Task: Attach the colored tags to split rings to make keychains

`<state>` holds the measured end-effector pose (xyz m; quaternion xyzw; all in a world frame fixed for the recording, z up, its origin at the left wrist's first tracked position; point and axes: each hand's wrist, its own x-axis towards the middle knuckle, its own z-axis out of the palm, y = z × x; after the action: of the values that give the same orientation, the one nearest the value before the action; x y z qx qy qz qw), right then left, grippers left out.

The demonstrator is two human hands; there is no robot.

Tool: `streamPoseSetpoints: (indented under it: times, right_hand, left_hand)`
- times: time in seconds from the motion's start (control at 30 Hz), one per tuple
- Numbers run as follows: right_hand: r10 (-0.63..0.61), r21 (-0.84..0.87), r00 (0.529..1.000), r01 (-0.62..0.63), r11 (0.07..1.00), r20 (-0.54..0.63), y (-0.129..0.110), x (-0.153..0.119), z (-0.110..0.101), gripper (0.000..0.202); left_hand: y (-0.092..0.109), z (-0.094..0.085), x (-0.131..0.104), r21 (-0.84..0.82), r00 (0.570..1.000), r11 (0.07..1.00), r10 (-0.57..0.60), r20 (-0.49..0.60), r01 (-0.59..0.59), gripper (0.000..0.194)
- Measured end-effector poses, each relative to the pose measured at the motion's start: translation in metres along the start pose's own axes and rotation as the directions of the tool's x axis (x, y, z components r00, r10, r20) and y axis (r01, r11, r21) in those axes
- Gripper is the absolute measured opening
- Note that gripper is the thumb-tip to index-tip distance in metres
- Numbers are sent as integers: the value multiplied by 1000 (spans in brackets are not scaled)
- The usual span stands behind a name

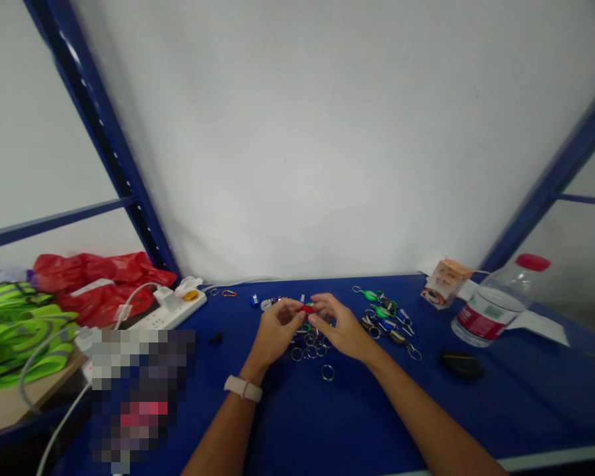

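A small red keychain piece (306,309) is pinched between the fingertips of my left hand (276,332) and my right hand (344,330), above the blue table. Its exact shape is partly hidden by the fingers. Below and between my hands lies a pile of metal split rings (310,347), with one loose ring (328,373) nearer to me. Beyond my left hand are a blue keychain piece (255,301) and a white one (266,305). To the right of my right hand, a heap of keychains with rings (387,317) shows green, blue and black parts.
A white power strip (166,316) with plugs and cables runs along the left. Red plastic bags (104,281) and neon-yellow vests (20,330) lie beside it. On the right stand a small orange box (445,283) and a water bottle (496,304), near a black pouch (461,365).
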<state>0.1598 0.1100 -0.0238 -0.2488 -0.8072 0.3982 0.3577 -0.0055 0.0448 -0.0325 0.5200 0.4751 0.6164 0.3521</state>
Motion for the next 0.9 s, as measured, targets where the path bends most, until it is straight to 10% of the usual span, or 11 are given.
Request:
streamPoseSetpoints:
  times: [0.27, 0.9]
  right_hand:
    - [-88, -362, 995, 95, 927, 38, 8, -2, 6, 20]
    - [-164, -426, 985, 168, 889, 47, 2, -1, -1, 23]
  left_hand:
    - [0, 0, -1, -13, 1000, 1000, 1, 18, -1, 22]
    - [9, 0, -2, -167, 982, 979, -90, 163, 117, 45]
